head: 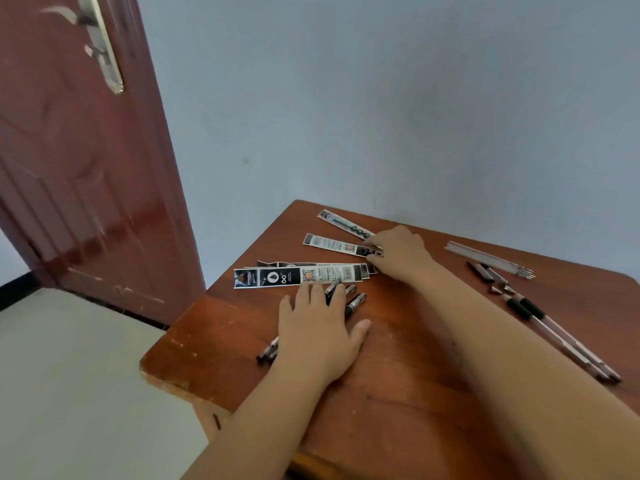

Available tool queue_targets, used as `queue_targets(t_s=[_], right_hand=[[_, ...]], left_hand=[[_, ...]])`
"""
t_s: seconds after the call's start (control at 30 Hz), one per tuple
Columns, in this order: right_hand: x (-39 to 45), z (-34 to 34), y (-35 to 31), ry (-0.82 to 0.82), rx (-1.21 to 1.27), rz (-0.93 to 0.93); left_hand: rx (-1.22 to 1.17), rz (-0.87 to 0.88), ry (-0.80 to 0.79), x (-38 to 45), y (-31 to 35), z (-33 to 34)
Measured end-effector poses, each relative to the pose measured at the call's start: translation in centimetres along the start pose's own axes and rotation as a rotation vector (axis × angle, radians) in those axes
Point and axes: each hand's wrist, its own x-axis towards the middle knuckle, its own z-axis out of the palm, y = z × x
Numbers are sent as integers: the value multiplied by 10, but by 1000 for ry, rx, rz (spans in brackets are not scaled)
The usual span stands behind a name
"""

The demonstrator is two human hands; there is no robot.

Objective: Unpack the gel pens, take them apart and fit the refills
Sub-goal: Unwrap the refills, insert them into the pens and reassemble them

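My left hand (320, 329) lies flat, fingers straight, on a few gel pens (356, 301) on the brown table (398, 375); pen ends stick out below the palm. My right hand (398, 252) reaches to the back of the table and pinches the end of a black-and-white pen package (332, 244). Another package (346, 225) lies behind it. A stack of flat packages (301, 275) lies just beyond my left fingertips. On the right lie clear refills (488, 259), small pen tips and caps (488, 273) and two clear barrels with black grips (554, 336).
The table stands against a pale blue wall. A dark red door (79, 168) is at the left, with pale floor below. The table's left and front edges are close to my left arm.
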Motion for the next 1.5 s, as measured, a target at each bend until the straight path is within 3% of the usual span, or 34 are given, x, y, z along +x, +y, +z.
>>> queue_targets(t_s=[0.23, 0.47, 0.67, 0.77, 0.93, 1.03, 1.2, 1.3, 1.4, 1.5], right_hand=[[11, 0, -6, 31, 136, -15], [-32, -34, 0, 195, 498, -12], [-98, -50, 26, 235, 817, 90], [-125, -50, 37, 231, 945, 108], [-150, -45, 45, 236, 1081, 81], [-155, -43, 54, 238, 1109, 47], [-158, -39, 81, 401, 1090, 109], [-157, -34, 92, 491, 1242, 175], [-157, -33, 102, 441, 1315, 163], [-156, -26, 114, 352, 1135, 138]], left_hand=[[-9, 1, -3, 1, -1, 2], [-18, -4, 21, -3, 3, -3], [-178, 36, 439, -2, 15, -17], [-493, 73, 451, -3, 40, -36], [-1235, 48, 406, -3, 91, -47], [-1441, -24, 381, 4, 110, -49], [-1279, 104, 258, 22, 118, -46], [-1099, 252, 132, 26, 122, -42], [-820, 342, 129, 31, 125, -26], [-674, 421, 168, 34, 126, -7]])
